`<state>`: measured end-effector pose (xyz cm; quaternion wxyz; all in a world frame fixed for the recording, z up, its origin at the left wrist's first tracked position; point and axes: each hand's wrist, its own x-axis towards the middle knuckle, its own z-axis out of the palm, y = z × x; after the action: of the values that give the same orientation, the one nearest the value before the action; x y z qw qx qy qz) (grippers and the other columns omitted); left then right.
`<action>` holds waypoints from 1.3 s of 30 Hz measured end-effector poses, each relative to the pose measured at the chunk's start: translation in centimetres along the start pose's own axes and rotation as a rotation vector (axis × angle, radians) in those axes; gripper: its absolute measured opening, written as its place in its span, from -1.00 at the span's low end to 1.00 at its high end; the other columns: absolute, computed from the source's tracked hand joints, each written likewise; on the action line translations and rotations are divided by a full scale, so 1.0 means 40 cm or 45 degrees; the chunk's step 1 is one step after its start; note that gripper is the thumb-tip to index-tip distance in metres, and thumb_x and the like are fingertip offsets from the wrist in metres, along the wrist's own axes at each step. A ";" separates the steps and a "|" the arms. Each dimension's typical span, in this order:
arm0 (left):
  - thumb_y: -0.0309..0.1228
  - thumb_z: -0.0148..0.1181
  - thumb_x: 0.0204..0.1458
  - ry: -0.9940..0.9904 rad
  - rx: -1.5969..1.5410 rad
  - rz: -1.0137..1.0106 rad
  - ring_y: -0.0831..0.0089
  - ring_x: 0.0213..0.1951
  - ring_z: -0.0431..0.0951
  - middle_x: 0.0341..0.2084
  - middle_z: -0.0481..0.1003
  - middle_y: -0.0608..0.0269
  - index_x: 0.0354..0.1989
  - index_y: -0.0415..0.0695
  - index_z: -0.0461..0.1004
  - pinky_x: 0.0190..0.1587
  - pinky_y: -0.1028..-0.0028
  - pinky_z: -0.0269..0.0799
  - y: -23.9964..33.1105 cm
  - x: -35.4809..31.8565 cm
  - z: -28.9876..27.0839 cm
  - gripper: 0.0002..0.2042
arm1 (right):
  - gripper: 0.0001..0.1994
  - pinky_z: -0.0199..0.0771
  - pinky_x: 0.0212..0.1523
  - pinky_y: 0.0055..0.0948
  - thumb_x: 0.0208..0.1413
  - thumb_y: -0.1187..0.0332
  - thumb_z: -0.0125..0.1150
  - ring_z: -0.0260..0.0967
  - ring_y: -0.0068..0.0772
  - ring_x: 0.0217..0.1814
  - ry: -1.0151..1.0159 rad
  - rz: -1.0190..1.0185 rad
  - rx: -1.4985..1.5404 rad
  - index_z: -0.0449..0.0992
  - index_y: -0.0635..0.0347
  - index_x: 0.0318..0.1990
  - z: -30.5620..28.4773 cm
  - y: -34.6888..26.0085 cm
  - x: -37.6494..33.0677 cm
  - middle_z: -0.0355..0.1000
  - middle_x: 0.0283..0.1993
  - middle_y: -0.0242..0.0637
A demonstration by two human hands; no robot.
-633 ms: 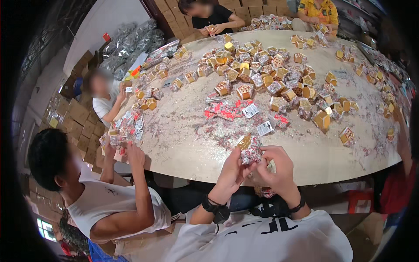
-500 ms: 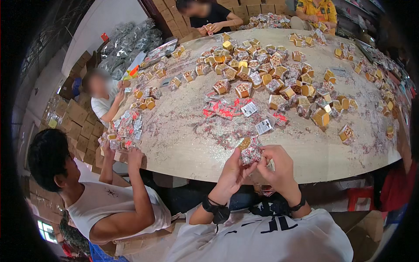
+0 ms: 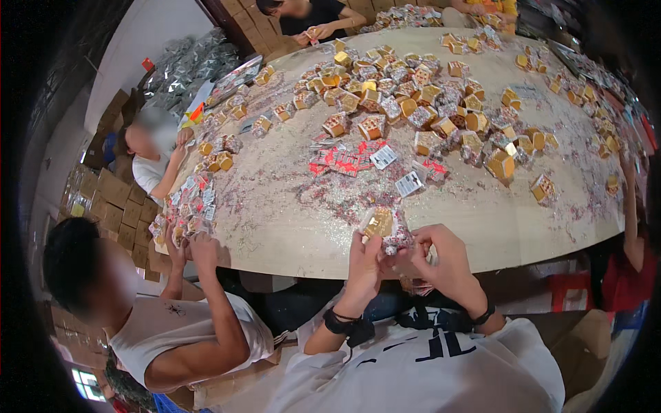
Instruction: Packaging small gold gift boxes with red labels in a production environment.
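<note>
One small house (image 3: 381, 223), gold-sided with glittery white and red trim, is in hand and looks only partway through its handling, since both hands are at it; how much of it is complete cannot be told. A large spread of similar houses (image 3: 407, 107) lies over the middle and far side of the counter (image 3: 296, 237), some tipped over, and nothing visible sorts handled ones from untouched ones. A cluster of red-and-white cards (image 3: 344, 160) and a separate white card (image 3: 409, 184) lie loose beyond the hands, apart from the held house, and glitter is strewn around them. At the left, a co-worker (image 3: 200, 330) bends over a similar pile of cards and houses (image 3: 193, 203). The held house is raised at the near edge of the counter, tilted, its gold side toward the upper left. The left hand (image 3: 365, 270) is clamped on its lower left, thumb against the gold side. The right hand (image 3: 447, 260) is bent in at its lower right, fingertips just beside or touching the trim; whether they pinch anything cannot be told.
</note>
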<state>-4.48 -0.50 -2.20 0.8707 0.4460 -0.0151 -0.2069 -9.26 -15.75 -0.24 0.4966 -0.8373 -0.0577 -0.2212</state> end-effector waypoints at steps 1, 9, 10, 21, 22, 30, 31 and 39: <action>-0.27 0.01 0.16 0.002 0.002 -0.010 0.49 -0.13 0.48 -0.10 0.38 0.18 0.06 -0.17 0.12 -0.11 0.53 0.48 -0.004 0.001 -0.011 -0.62 | -0.83 0.36 -0.36 -0.32 -0.15 0.52 0.17 0.35 -0.14 -0.36 -0.042 0.027 0.006 0.37 0.24 -0.34 -0.002 0.003 0.002 0.37 -0.38 -0.16; -0.47 0.12 0.06 0.005 0.584 0.071 0.51 -0.18 0.46 -0.16 0.36 0.17 -0.04 -0.18 0.07 -0.23 0.54 0.47 0.007 0.008 -0.025 -0.62 | -0.92 0.25 -0.49 -0.59 -0.08 0.52 0.13 0.22 -0.66 -0.54 -0.320 0.439 0.398 0.38 0.30 -0.40 -0.025 0.059 -0.023 0.31 -0.55 -0.37; -0.44 0.10 0.08 -0.013 0.514 -0.079 0.52 -0.21 0.47 -0.18 0.36 0.16 -0.04 -0.18 0.07 -0.29 0.53 0.49 0.001 0.018 -0.038 -0.63 | -0.91 0.22 -0.50 -0.64 -0.08 0.52 0.13 0.19 -0.72 -0.54 -0.326 0.522 0.498 0.38 0.30 -0.39 -0.027 0.063 -0.022 0.30 -0.55 -0.41; -0.24 0.01 0.15 -0.078 -0.037 -0.589 0.52 -0.32 0.50 -0.29 0.43 0.25 -0.04 -0.14 0.22 -0.44 0.61 0.48 -0.041 0.037 -0.054 -0.69 | -0.88 0.27 -0.51 -0.62 -0.07 0.53 0.16 0.24 -0.71 -0.55 0.063 0.067 -0.120 0.36 0.27 -0.36 0.006 0.043 -0.049 0.30 -0.58 -0.34; -0.15 -0.02 0.15 -0.083 -0.019 -0.607 0.50 -0.31 0.48 -0.28 0.44 0.25 -0.02 -0.13 0.25 -0.41 0.58 0.46 -0.045 0.035 -0.058 -0.64 | -0.87 0.28 -0.53 -0.60 -0.07 0.52 0.17 0.26 -0.68 -0.57 0.035 0.113 -0.032 0.35 0.27 -0.35 0.007 0.043 -0.049 0.31 -0.58 -0.33; -0.20 -0.05 0.17 -0.121 0.028 -0.557 0.53 -0.31 0.50 -0.24 0.44 0.28 -0.01 -0.10 0.26 -0.39 0.61 0.46 -0.038 0.035 -0.049 -0.69 | -0.84 0.31 -0.55 -0.56 -0.09 0.49 0.20 0.30 -0.62 -0.58 -0.092 0.368 0.182 0.35 0.28 -0.35 -0.015 0.032 -0.040 0.34 -0.57 -0.29; -0.20 -0.07 0.18 -0.101 0.050 -0.566 0.52 -0.30 0.50 -0.23 0.44 0.27 0.01 -0.10 0.25 -0.38 0.61 0.47 -0.033 0.031 -0.040 -0.68 | -0.83 0.30 -0.55 -0.56 -0.09 0.49 0.21 0.29 -0.62 -0.59 -0.107 0.383 0.166 0.35 0.28 -0.35 -0.018 0.030 -0.042 0.34 -0.58 -0.30; -0.01 -0.07 0.13 -0.128 0.030 -0.704 0.46 -0.19 0.52 -0.13 0.41 0.18 0.10 -0.17 0.21 -0.13 0.52 0.53 -0.039 0.030 -0.026 -0.48 | -0.82 0.31 -0.55 -0.54 -0.09 0.47 0.23 0.31 -0.56 -0.60 -0.151 0.353 0.142 0.35 0.28 -0.37 -0.035 0.028 -0.036 0.34 -0.60 -0.28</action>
<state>-3.70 -0.95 -4.24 0.7742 0.4324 0.0614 -0.4581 -10.63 -17.35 -1.18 0.5639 -0.8199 0.0170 -0.0972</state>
